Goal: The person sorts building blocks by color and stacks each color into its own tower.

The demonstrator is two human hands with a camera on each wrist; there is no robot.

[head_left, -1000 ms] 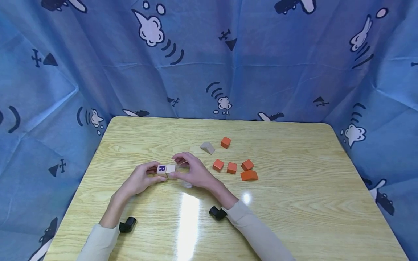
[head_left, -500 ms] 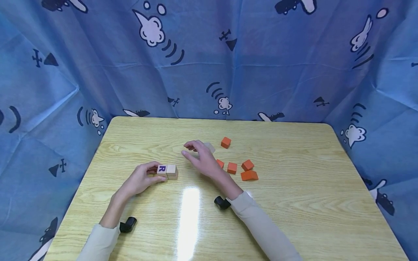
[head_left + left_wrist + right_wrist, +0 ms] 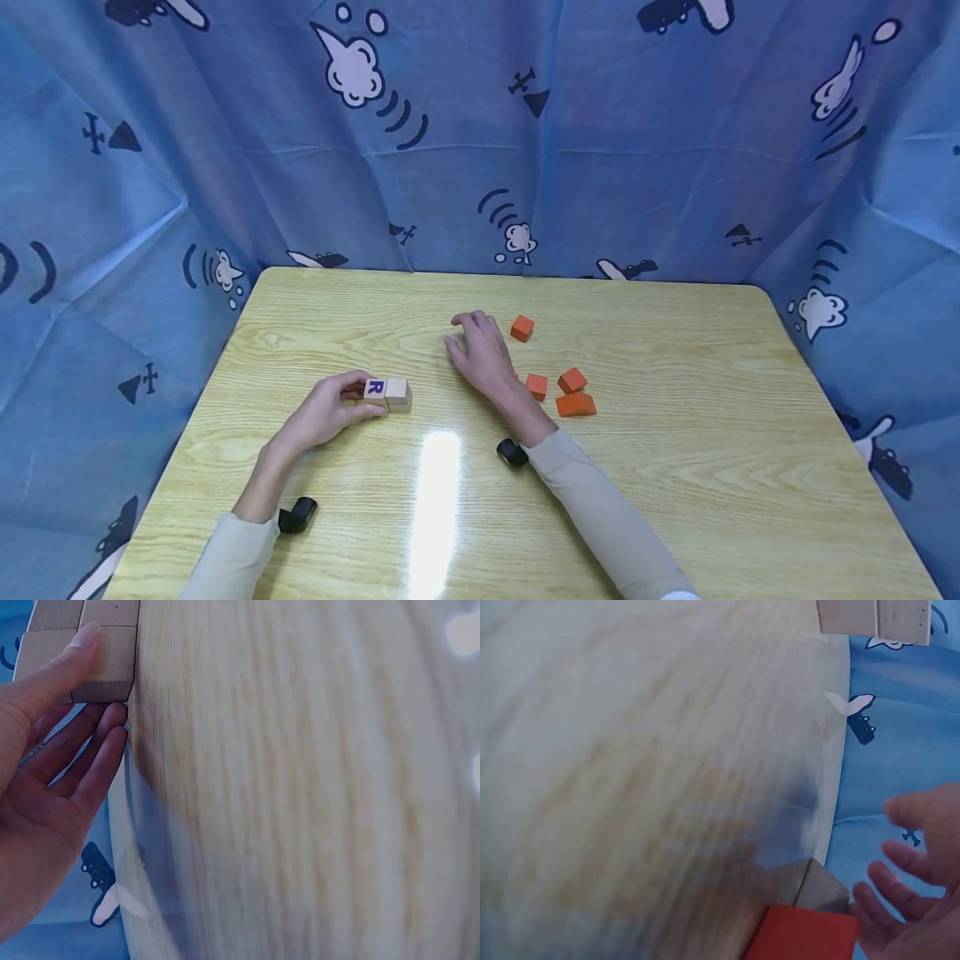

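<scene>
My left hand (image 3: 322, 410) holds the left side of a small stack of pale wooden blocks, its thumb across their front. The top left wooden block (image 3: 376, 392) bears a purple letter R; a plain wooden block (image 3: 397, 390) sits beside it. In the left wrist view, a lower wooden block (image 3: 116, 664) shows under the thumb. My right hand (image 3: 483, 354) hovers with parted fingers, nothing between them. A wooden triangular block (image 3: 823, 889) lies close to those fingers in the right wrist view; the hand hides it in the head view.
Several orange blocks lie right of my right hand: a cube (image 3: 522, 327) farther back, two more cubes (image 3: 536, 387) (image 3: 572, 380) and a wedge-like block (image 3: 576, 405). Another is mostly hidden by the right forearm. A blue patterned curtain (image 3: 450, 150) surrounds the table (image 3: 675, 467).
My right hand has left the wooden block stack and moved right and away from me, over the triangular block. My left hand stays at the stack.
</scene>
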